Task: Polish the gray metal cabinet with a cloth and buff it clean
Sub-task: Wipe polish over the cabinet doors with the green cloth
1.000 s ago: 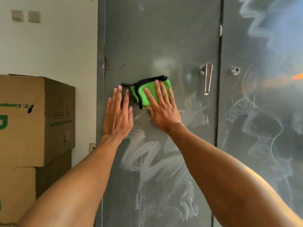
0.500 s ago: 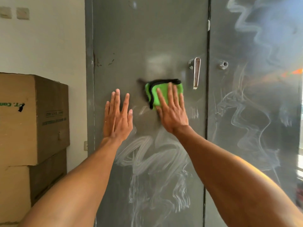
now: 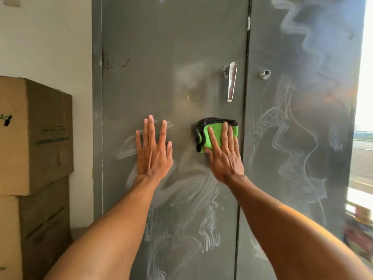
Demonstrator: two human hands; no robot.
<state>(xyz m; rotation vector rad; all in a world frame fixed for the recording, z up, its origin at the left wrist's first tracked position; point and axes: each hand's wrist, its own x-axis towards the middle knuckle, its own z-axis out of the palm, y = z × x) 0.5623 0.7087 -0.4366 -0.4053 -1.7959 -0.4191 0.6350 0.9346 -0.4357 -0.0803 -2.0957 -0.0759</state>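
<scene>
Far left: two stacked cardboard boxes (image 3: pixel 34 138), matte brown and square-edged, with green print on the upper one. Plain white wall (image 3: pixel 50 37) behind them.

Gray metal cabinet (image 3: pixel 171 47): flat painted sheet metal with a dull sheen. Two doors meet at a dark vertical seam. Small dark scuffs near the upper left edge of the left door. Whitish wavy smears (image 3: pixel 181 209) cover its lower part.

Left hand (image 3: pixel 153 152): laid flat on the left door, fingers straight and slightly spread, holding nothing.

Cloth (image 3: pixel 217 134): bright green with a soft nap, folded into a thick pad. A black stitched hem shows along its top and left edges. It sits against the left door, below the handle and close to the seam.

Right hand (image 3: pixel 224 156): apart from the left hand. Straight fingers lie over the cloth and press it to the metal, with no curl round it.

Handle (image 3: pixel 231 81): bare metal lever, tapered, hanging down from a round boss.

Lock cylinder (image 3: pixel 265 73): small and round, just past the seam.

Right door (image 3: pixel 302 118): glossier and reflective, with pale snaking streaks from top to bottom.
</scene>
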